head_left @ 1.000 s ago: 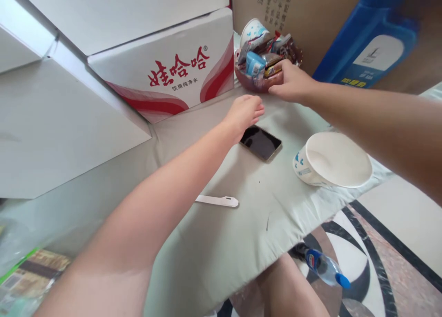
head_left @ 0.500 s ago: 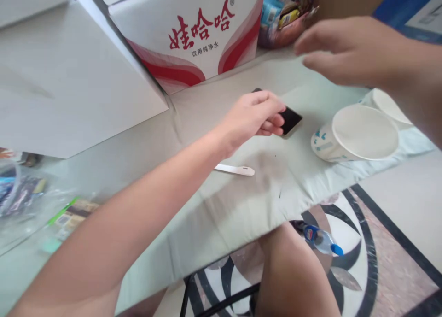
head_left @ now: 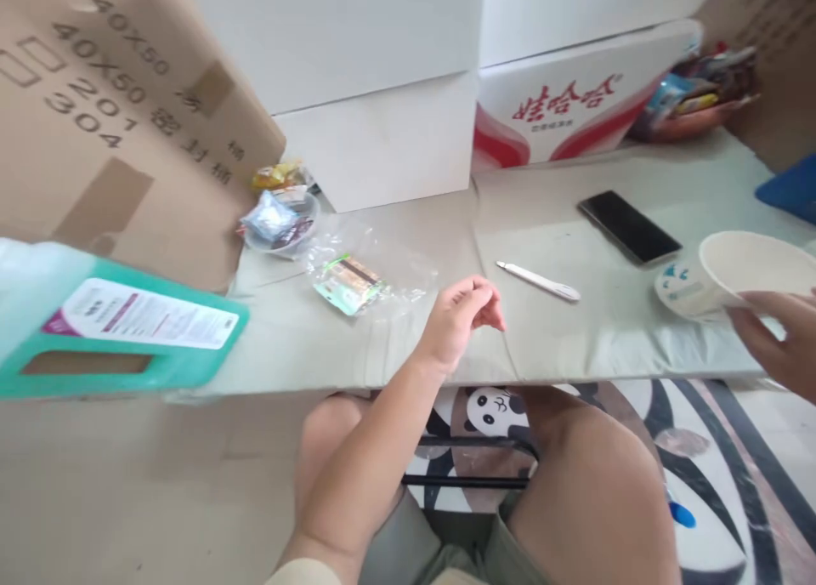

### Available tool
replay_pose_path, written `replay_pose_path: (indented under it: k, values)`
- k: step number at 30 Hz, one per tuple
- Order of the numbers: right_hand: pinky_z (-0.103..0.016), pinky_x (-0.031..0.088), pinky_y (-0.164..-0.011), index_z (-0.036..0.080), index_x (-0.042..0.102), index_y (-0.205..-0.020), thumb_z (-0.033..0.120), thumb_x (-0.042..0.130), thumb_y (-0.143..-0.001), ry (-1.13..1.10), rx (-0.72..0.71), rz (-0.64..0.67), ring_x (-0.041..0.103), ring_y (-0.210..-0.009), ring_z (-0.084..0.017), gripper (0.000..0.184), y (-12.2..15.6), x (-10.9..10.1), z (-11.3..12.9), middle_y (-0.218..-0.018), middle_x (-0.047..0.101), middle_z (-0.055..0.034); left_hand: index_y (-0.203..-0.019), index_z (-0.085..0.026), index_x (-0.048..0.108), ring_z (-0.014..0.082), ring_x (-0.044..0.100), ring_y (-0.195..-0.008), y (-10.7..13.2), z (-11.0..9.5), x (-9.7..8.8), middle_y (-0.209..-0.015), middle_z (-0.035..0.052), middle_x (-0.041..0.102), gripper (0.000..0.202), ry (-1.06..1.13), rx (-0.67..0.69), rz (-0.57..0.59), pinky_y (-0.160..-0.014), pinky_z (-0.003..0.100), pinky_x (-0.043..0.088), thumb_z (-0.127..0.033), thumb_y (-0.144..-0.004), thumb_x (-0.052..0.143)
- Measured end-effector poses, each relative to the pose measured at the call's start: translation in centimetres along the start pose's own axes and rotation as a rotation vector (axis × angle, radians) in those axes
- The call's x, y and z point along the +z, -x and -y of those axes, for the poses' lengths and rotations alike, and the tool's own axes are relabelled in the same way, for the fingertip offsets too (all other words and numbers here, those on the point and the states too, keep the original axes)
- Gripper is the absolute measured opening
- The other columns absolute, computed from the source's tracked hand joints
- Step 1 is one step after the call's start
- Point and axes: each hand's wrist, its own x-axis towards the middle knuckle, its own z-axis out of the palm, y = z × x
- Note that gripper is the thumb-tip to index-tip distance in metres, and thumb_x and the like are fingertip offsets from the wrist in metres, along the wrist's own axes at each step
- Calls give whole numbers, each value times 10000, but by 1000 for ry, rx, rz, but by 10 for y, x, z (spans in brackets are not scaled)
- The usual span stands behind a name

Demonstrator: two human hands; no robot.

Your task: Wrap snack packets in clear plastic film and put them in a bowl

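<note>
My left hand hovers over the near edge of the cloth-covered table, fingers loosely curled with nothing in them. It is nearest a white plastic stick and a clear bag holding a green packet. My right hand is at the right edge of the view, its fingers against the near side of a white paper bowl that lies tilted on the table. A black phone lies flat beyond the stick.
White boxes and one with red characters line the back. A red bowl of snacks stands far right, a small clear snack bowl left. A cardboard box and teal jug fill the left. My knees are below.
The view has swung left and back. My left hand let go of the phone and drew back to the table's near edge. My right hand dropped to the paper bowl.
</note>
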Motion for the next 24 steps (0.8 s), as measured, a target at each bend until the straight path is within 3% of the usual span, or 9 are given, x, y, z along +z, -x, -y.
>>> replay_pose_path:
  k: [2,5,8,11,14,17,19,21,24]
  values:
    - [-413,575,-823,310,651,-769,380,475,-895,-86,-170,-154,761,-812,-316,228,-20,-10,37,-720,773,-114,-725,-178,607,91,619,-556,8,-9,-21,-607,-22,608,206,-41,64,-67,-611,231,530,-357,-791,685]
    - [-406,535,-1018,256,681,-841,325,488,-959,-220,-405,-231,754,-802,-275,237,-58,-28,117,-838,805,-114,-698,-184,599,88,595,-537,9,-26,-54,-592,-31,583,213,-41,209,-219,-584,227,509,-357,-777,694]
    - [-423,496,-1060,214,715,-890,284,482,-987,-328,-499,-156,742,-888,-257,262,-98,-34,203,-935,809,-118,-657,-187,587,82,551,-490,7,-36,-88,-552,-40,541,223,17,325,-372,-536,217,469,-347,-761,703]
    - [-460,456,-1088,214,731,-951,259,460,-985,-403,-513,-48,725,-981,-259,277,-132,-26,266,-995,803,-110,-611,-186,570,72,494,-456,10,-45,-119,-526,-42,498,233,126,423,-518,-491,203,409,-303,-769,696]
    - [-505,429,-1088,227,723,-968,244,429,-969,-385,-518,71,706,-1035,-283,294,-155,-13,297,-998,793,-98,-601,-183,558,70,446,-434,17,-59,-143,-518,-41,449,269,298,454,-597,-483,205,387,-291,-827,655]
    - [-596,370,-1115,208,715,-1037,250,442,-921,-317,-527,191,687,-1117,-332,300,-166,-9,308,-1046,780,-125,-608,-180,541,68,406,-417,23,-76,-165,-517,-43,410,307,469,375,-637,-477,207,369,-289,-889,597]
    - [-652,328,-1122,201,695,-1133,307,491,-890,-324,-503,201,661,-1175,-373,335,-173,-19,316,-1119,763,-150,-605,-177,522,63,379,-407,25,-85,-179,-520,-46,393,307,567,300,-667,-465,203,346,-246,-904,546]
    - [-635,359,-1099,211,676,-1175,365,522,-880,-395,-470,161,659,-1157,-376,367,-184,-38,337,-1130,749,-154,-601,-175,499,54,349,-394,25,-91,-192,-516,-55,367,299,649,228,-703,-452,196,323,-201,-899,499]
    - [-505,495,-972,213,660,-1213,359,537,-884,-570,-505,224,679,-1075,-321,381,-210,-69,406,-1170,722,-140,-613,-177,467,41,308,-379,24,-95,-205,-513,-72,332,263,744,174,-767,-434,187,289,-175,-875,483]
